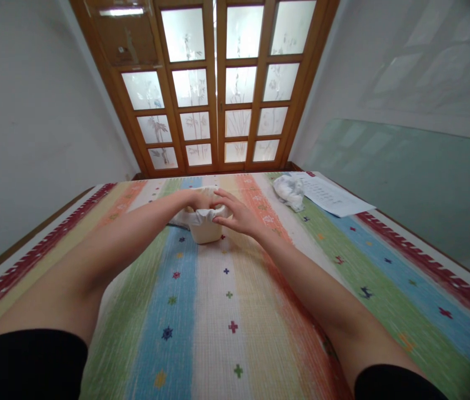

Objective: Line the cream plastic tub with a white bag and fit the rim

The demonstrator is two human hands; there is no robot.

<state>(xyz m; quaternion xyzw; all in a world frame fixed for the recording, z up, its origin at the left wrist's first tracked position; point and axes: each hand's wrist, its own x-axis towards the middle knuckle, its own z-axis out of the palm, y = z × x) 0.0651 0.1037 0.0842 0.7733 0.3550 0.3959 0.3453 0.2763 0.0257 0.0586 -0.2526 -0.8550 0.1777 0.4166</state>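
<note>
Little cream bin [205, 231], crinkly white liner [204, 216], right hand [237, 214] at rim, grip pretty wide, left hand [201, 200] dipped in, can't tell grip

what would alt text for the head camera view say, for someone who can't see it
Two bare hands work at a small pale bin lined with a white bag, the left hand reaching inside and the right hand at its rim. It stands on a striped tablecloth, with crumpled white plastic and a printed sheet to the right.
</note>
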